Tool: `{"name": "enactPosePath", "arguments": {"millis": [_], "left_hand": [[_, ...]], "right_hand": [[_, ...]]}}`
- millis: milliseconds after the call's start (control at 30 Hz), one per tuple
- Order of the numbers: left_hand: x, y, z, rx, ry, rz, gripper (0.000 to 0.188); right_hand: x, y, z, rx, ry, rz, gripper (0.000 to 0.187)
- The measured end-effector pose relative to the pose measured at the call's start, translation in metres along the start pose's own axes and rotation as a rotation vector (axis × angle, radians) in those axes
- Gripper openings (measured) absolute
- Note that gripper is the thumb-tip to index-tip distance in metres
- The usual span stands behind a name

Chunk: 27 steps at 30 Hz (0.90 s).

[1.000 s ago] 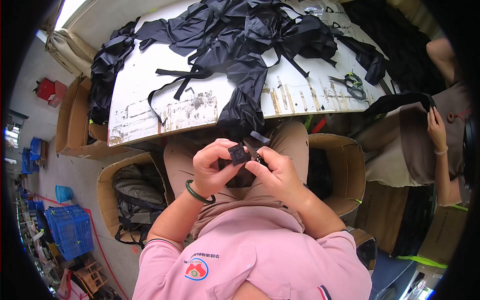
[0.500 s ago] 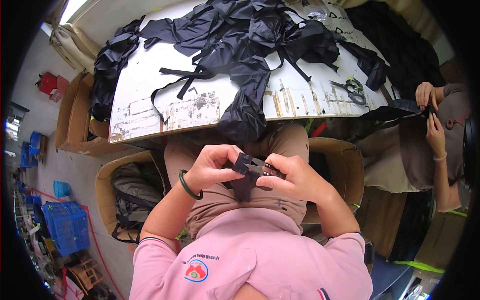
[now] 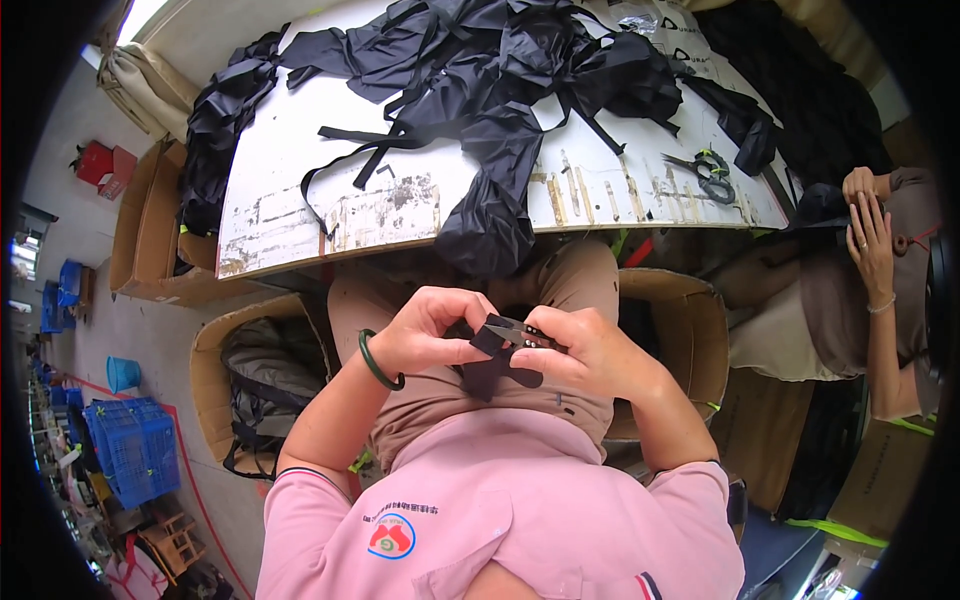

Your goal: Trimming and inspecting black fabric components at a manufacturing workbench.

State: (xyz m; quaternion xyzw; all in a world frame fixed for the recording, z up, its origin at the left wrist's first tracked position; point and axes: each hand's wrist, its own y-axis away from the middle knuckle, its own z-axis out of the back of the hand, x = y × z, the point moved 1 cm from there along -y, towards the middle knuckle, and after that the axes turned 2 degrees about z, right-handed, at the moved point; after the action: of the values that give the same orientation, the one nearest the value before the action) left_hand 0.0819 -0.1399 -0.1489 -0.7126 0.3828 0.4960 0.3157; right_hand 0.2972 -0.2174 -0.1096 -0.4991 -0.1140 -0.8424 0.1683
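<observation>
Over my lap, my left hand [image 3: 435, 328] pinches a small black fabric piece [image 3: 486, 378] between thumb and fingers. Its lower part hangs down in front of my trousers. My right hand [image 3: 592, 350] is closed around small black-handled thread snips [image 3: 540, 336]. Their metal blades lie against the upper edge of the fabric, close to my left fingertips. Whether the blades cut through it is too small to tell.
A white worktable [image 3: 290, 190] ahead carries heaped black fabric [image 3: 490, 150] with loose straps, and scissors [image 3: 712, 178]. Cardboard boxes [image 3: 208, 395] flank my legs. At the right, a co-worker's hands [image 3: 868, 235] hold black fabric. Blue baskets [image 3: 135, 450] stand far left.
The snips' blades, spread apart before, are now closer together at the fabric, which has shifted slightly. The co-worker's hands have come together, and their black cloth has drawn back from the table edge.
</observation>
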Motion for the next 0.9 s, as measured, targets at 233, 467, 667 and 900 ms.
{"name": "enactPosePath", "arguments": {"millis": [233,467,667,900], "left_hand": [[-0.003,-0.003,0.006,0.113,-0.062,-0.023,0.010],[-0.001,-0.006,0.017,0.250,0.292,0.269,0.015],[-0.001,-0.012,0.017,0.399,0.368,0.409,0.016],[0.007,-0.013,0.016,0.471,0.415,0.524,0.017]], "right_hand": [[-0.008,0.004,0.002,0.019,-0.052,-0.019,0.035],[-0.004,0.005,0.009,0.163,-0.095,-0.012,0.034],[-0.004,0.004,0.006,0.211,-0.072,0.044,0.036],[-0.003,-0.002,0.002,0.235,0.050,0.115,0.037]]}}
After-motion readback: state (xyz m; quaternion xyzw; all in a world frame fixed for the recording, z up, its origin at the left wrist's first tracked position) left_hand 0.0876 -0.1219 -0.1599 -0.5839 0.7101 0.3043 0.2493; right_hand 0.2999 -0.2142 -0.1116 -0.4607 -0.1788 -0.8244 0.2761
